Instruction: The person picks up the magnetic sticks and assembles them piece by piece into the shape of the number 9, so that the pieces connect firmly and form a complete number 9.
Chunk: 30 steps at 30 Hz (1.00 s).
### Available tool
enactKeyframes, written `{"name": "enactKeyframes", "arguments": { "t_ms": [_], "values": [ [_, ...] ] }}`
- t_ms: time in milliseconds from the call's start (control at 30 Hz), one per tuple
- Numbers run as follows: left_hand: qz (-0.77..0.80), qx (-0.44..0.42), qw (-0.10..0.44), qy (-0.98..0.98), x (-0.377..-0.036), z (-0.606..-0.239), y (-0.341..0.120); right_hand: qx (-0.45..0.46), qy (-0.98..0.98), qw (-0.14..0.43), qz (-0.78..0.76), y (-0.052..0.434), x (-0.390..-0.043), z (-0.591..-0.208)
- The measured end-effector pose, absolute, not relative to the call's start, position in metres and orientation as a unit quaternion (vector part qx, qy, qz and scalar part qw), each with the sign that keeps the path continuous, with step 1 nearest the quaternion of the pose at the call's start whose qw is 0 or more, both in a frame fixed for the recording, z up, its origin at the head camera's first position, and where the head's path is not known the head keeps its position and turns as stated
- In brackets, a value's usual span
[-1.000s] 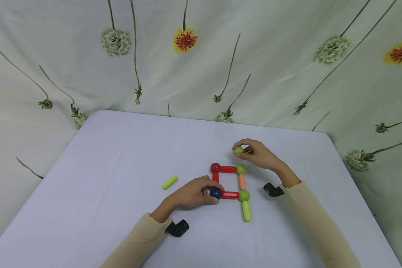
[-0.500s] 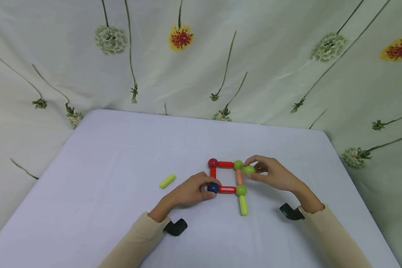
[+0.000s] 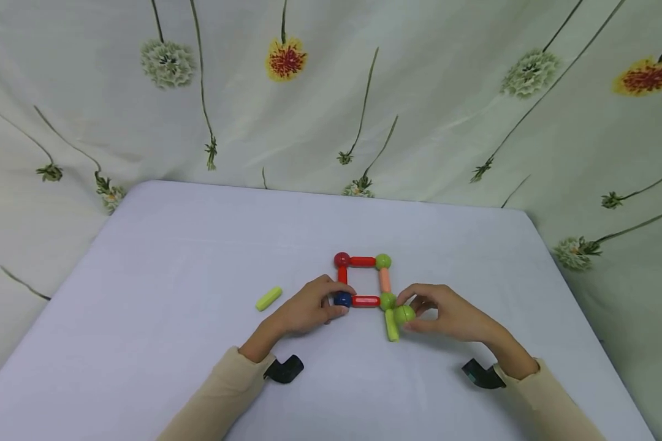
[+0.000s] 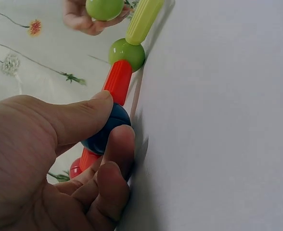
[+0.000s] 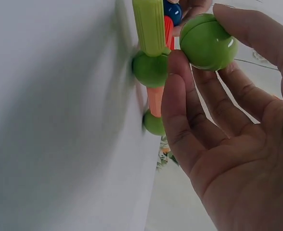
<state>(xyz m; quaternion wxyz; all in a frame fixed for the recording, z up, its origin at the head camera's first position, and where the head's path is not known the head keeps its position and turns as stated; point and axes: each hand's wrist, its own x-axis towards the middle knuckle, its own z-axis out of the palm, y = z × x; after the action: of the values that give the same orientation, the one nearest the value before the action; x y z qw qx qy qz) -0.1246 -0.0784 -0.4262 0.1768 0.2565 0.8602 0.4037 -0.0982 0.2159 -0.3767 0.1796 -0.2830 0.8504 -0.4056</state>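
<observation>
My left hand (image 3: 311, 306) grips a dark blue ball (image 4: 113, 127) between thumb and fingers, at the near left corner of a square of balls and rods. Red rods (image 3: 366, 301) join the blue ball, a red ball (image 3: 342, 260) and two green balls (image 3: 383, 261) on three sides; a salmon rod (image 3: 385, 280) makes the right side. From the near right green ball (image 4: 127, 55) a yellow-green rod (image 3: 391, 325) points toward me. My right hand (image 3: 447, 312) pinches a loose green ball (image 5: 209, 42), raised above the table just right of that rod.
One more yellow-green rod (image 3: 268, 298) lies loose on the white table (image 3: 209, 245), left of my left hand. Behind the table hangs a flower-printed cloth (image 3: 419, 86). Black wrist cameras (image 3: 285, 370) protrude from both sleeves.
My right hand has carried the green ball from behind the square's far right corner toward me, to beside the protruding yellow-green rod. My left hand keeps its hold on the blue ball.
</observation>
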Motion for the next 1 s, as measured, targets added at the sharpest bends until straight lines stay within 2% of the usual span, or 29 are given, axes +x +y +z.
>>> {"name": "enactKeyframes", "arguments": {
  "t_ms": [333, 700, 1000],
  "values": [
    [0.41, 0.242, 0.185, 0.86, -0.13, -0.425, -0.078, -0.306, 0.828, 0.196, -0.427, 0.217, -0.091, -0.389],
    [0.423, 0.238, 0.193, 0.853, -0.129, -0.422, -0.078, -0.281, 0.849, 0.239, -0.378, 0.213, -0.08, -0.392],
    [0.427, 0.235, 0.197, 0.851, -0.128, -0.421, -0.078, -0.314, 0.858, 0.218, -0.342, 0.206, -0.078, -0.398]
  ]
}}
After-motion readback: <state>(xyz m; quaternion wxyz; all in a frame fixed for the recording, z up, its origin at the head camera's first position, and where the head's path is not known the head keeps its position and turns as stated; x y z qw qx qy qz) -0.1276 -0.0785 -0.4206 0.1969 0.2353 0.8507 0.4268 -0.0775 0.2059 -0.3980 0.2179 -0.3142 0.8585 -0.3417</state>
